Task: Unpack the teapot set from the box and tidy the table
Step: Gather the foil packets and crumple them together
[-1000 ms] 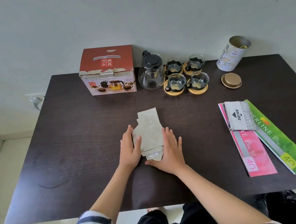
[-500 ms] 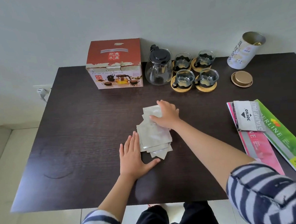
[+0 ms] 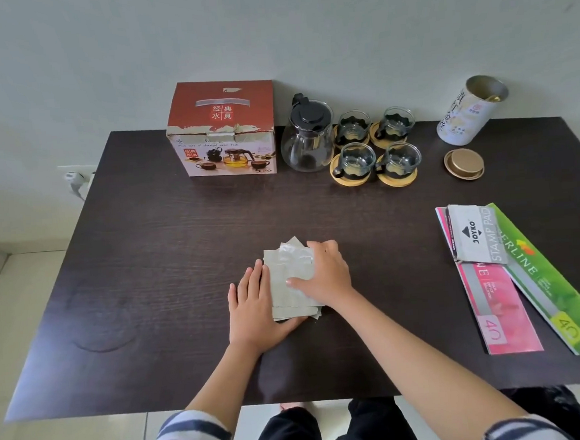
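Squaring the silver sachets (image 3: 288, 290), the right hand (image 3: 323, 272) is pulling back to press flat atop them, left hand (image 3: 254, 311) lying open alongside, tidying nearly done.

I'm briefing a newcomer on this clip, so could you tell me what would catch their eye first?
Both hands, the left hand and right hand, press a stack of silvery packets at the table's centre. Behind stand the red box, glass teapot and four cups.
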